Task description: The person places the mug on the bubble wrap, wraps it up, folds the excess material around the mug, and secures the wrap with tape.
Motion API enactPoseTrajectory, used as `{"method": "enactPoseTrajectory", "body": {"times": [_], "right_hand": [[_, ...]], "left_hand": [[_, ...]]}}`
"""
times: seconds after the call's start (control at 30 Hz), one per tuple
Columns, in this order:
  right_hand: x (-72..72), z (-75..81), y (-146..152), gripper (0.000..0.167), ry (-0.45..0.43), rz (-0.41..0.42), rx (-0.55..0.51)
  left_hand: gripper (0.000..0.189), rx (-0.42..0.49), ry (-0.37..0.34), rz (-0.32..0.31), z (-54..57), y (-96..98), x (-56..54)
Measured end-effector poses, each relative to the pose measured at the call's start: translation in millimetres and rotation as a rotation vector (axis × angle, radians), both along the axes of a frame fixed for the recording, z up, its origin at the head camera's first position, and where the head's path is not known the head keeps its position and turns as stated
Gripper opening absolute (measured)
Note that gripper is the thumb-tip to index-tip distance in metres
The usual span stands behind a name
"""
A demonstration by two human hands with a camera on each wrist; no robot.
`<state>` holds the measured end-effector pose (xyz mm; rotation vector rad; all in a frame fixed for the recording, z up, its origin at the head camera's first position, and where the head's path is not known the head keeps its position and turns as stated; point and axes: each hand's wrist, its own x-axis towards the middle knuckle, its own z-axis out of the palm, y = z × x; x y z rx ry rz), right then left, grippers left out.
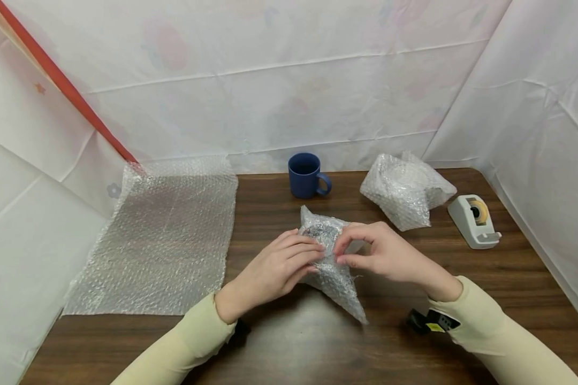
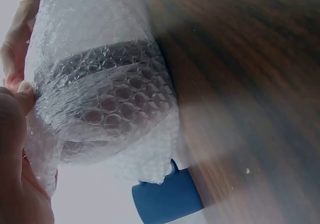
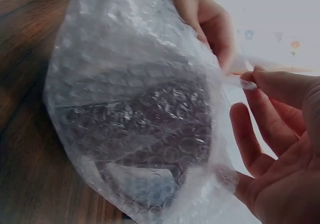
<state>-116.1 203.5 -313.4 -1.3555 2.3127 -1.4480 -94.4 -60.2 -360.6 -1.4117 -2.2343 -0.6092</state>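
In the head view, a bundle of bubble wrap (image 1: 339, 286) sits on the table between the two hands. A dark object (image 3: 135, 126) shows through the layers, its kind blurred by the plastic. My left hand (image 1: 276, 267) rests on the bundle's top left, fingers fairly straight and pressing the plastic. From the right, my right hand (image 1: 390, 254) pinches a thin clear edge of the wrap between thumb and forefinger; whether tape is on that edge I cannot tell. A blue mug (image 1: 304, 176) stands upright behind the bundle, and the left wrist view catches it too.
A flat sheet of bubble wrap (image 1: 168, 240) covers the table's left side. At the back right lies another wrapped bundle (image 1: 404, 187), with a white tape dispenser (image 1: 473, 222) beside it. White cloth (image 1: 289, 96) hangs behind the table.
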Motion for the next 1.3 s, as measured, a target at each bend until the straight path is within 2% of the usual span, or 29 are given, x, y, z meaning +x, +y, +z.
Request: {"method": "enactPoseTrajectory", "body": {"times": [0.17,0.3,0.47,0.6,0.7,0.77,0.9,1.07,1.17,1.3], "right_hand": [[2.4,-8.7,-8,0.026,0.179,-0.027,-0.007],[4.4,-11.8,-12,0.027,0.256,-0.083,0.037],[6.1,-9.0,-14,0.027,0.249,-0.165,0.138],[7.8,-6.9,-15,0.033,0.204,-0.228,0.210],[10.7,-7.9,-15,0.035,0.172,-0.275,0.203],[12.4,-9.9,-15,0.039,0.182,-0.291,0.170],[15.2,-15.6,-14,0.040,0.275,-0.284,0.087],[19.8,-22.0,-13,0.021,0.402,-0.249,0.033],[23.2,-24.6,-12,0.017,0.457,-0.227,0.072],[26.2,-26.4,-12,0.022,0.508,-0.219,0.201]], "left_hand": [[0.024,0.054,0.004,-0.040,-2.3,0.7,-2.0],[0.023,0.071,0.015,-0.052,-3.4,0.6,-2.8],[0.023,0.074,0.014,-0.054,-3.8,0.1,-2.9],[0.022,0.075,0.008,-0.057,-3.6,0.3,-3.2],[0.022,0.075,0.002,-0.056,-3.3,0.5,-3.3],[0.022,0.075,0.001,-0.054,-3.2,0.7,-3.2],[0.022,0.070,-0.001,-0.047,-3.5,0.7,-2.4],[0.023,0.063,-0.009,-0.044,-3.9,0.6,-1.6],[0.023,0.062,-0.009,-0.043,-4.2,0.4,-1.4],[0.023,0.057,-0.007,-0.036,-4.4,0.4,-1.2]]}}
